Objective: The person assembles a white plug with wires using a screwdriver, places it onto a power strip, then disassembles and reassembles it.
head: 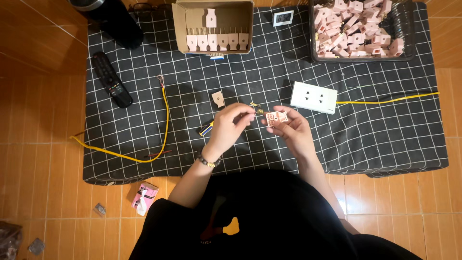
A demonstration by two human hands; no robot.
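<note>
While the left hand pinches a small brass contact piece at its fingertips, the right hand grips a pink plastic plug housing w/ its open, compartmented face turned up; both are held just above the black grid-check cloth, near its centre. The two parts are close, tips nearly touching. Risk, as judged from here: the brass bit is tiny and held only by fingertips, so a slip could drop it onto the dark cloth; pushed in at a tilt, it could jam or bend in the wrong slot. The housing looks rigid, pale pink, w/ small square cells; finer detail too small to tell. L to R on the cloth: a black remote, a loose yellow wire, a cardboard box of pink pieces, a white double socket on a yellow cord, and a dark basket of pink housings.
</note>
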